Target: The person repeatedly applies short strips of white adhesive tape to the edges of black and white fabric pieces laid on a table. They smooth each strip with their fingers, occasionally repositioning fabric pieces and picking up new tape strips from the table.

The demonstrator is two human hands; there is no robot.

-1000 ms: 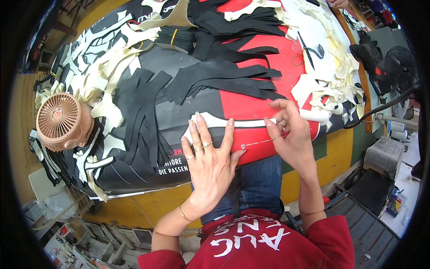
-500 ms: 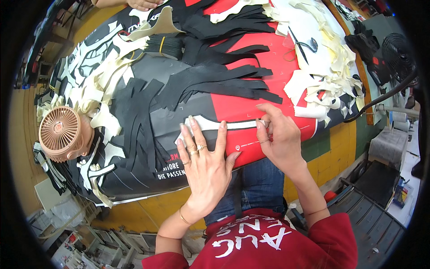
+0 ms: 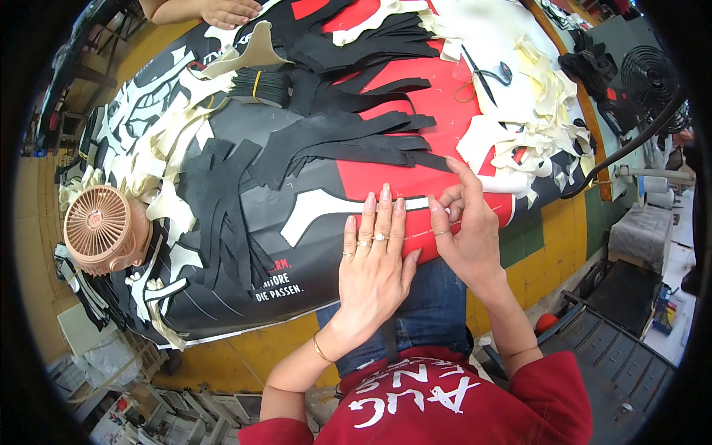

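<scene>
A white cut-out piece with a black edge (image 3: 311, 213), broad at its left end and narrowing to a strip, lies across the grey and red parts of the printed table cover (image 3: 437, 241). My left hand (image 3: 374, 259) rests flat on the narrow part, fingers stretched out side by side. At the strip's right end, the thumb and curled fingers of my right hand (image 3: 471, 233) pinch together, with the index finger raised. A small white bit shows between them; the fingers partly hide the strip's tip. Just beyond lie long black fabric strips (image 3: 348, 137).
Cream scraps (image 3: 549, 126) are heaped at the right, beside dark-handled scissors (image 3: 489, 74). A pinkish desk fan (image 3: 104, 226) stands at the left. Behind it are white cut pieces (image 3: 144, 100) and a banded black bundle (image 3: 261, 87). Another person's hand (image 3: 230, 12) rests at the far edge.
My left hand has slid right along the piece, from its broad end to the narrow part, uncovering the broad end. My right hand stays pinched near the strip's right end.
</scene>
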